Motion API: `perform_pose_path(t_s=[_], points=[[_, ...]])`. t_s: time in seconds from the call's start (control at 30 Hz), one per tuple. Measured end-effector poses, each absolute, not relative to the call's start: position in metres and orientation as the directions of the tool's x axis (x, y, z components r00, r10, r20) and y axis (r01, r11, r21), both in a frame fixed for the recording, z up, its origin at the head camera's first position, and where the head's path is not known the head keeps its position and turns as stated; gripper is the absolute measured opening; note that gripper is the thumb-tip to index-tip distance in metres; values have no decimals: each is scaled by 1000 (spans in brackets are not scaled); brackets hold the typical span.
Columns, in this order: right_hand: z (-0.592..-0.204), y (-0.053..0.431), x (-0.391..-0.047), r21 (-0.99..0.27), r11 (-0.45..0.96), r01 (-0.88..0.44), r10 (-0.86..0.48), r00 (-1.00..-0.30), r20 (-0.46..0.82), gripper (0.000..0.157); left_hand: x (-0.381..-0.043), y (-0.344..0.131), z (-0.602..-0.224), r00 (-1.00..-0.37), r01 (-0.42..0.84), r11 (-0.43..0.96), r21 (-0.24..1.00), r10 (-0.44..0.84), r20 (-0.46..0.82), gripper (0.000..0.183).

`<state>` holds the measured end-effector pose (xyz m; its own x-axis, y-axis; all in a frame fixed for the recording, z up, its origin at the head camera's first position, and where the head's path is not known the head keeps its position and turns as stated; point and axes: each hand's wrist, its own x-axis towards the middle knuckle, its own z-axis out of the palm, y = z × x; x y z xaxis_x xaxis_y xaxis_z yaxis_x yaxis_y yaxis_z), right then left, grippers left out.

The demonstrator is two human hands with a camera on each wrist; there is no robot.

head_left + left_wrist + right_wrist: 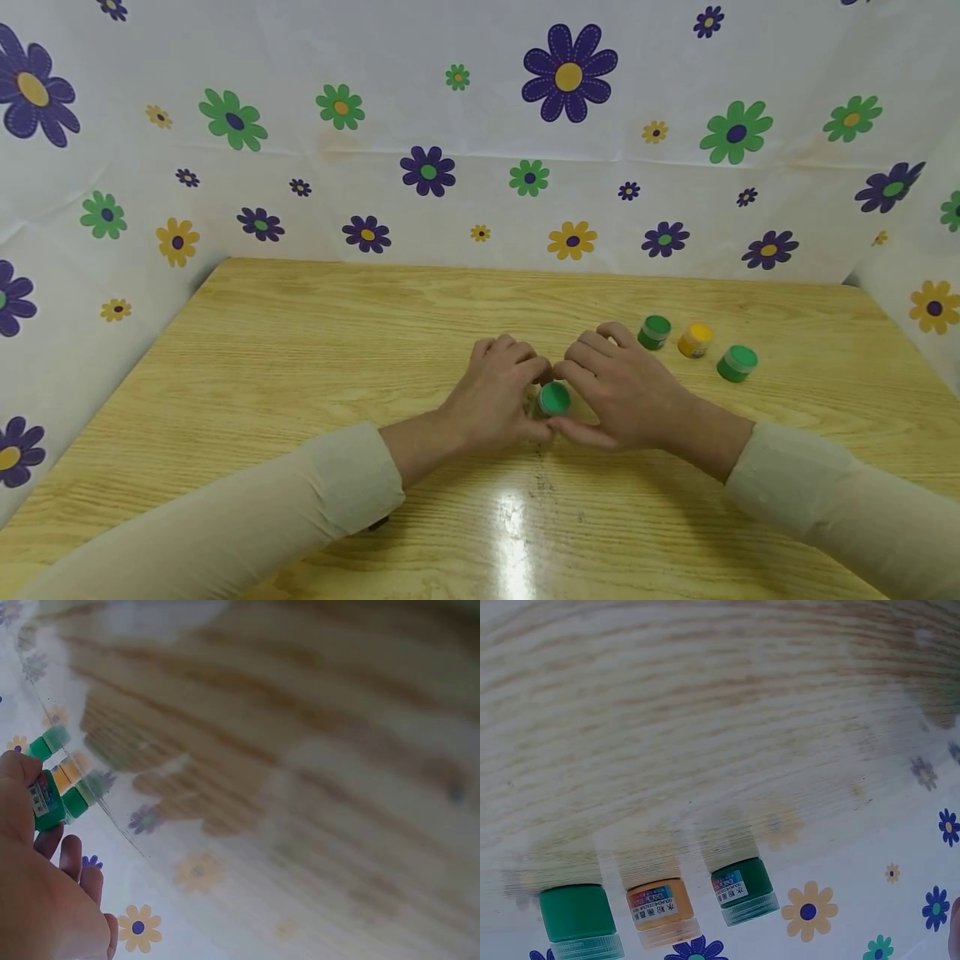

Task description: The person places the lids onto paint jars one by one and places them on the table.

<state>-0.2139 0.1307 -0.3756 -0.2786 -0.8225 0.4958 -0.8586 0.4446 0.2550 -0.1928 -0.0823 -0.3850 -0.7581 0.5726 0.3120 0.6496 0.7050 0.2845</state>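
Note:
A small jar of green gouache paint (554, 399) stands on the table between my two hands. My left hand (493, 396) curls round its left side, thumb at the near edge and forefinger at the far edge. In the left wrist view, that jar (48, 802) shows its label between the thumb and fingers of the left hand (45, 892). From the other side my right hand (626, 387) curves in, its thumb and forefinger tips at the jar and meeting those of the left. Only a sliver of the right hand (955, 930) enters the right wrist view.
Right of my hands stand a dark green paint jar (655, 332), a yellow-orange paint jar (696, 340) and a lighter green paint jar (738, 363). Behind the wooden table (315, 333) hangs a white flowered cloth (465, 117). A small black object (378, 523) peeks from under the left sleeve.

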Motion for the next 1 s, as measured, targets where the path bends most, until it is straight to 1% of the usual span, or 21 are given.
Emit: perform_pose_path(t_s=[0.2, 0.3, 0.53, 0.73, 1.0], points=[[-375, 131, -214, 247, 425, -871, -832, -269, 485, 53, -194, -83, -387, -749, 657, 699, 282, 560, 354, 34], [-376, 130, -214, 250, 426, -870, -833, -269, 484, 51, -195, -83, -387, -742, 664, 694, 278, 564, 363, 32], [-379, 128, -215, 283, 443, -851, -820, -256, 512, 55, -196, -83, -387, -730, 676, 690, 259, 579, 363, 31], [-381, 127, -215, 299, 460, -836, -810, -258, 527, 58, -196, -83, -386, -734, 674, 687, 272, 583, 348, 31], [-380, 124, -213, 300, 503, -810, -795, -297, 529, 62, -196, -82, -387, -705, 695, 682, 226, 588, 395, 31]])
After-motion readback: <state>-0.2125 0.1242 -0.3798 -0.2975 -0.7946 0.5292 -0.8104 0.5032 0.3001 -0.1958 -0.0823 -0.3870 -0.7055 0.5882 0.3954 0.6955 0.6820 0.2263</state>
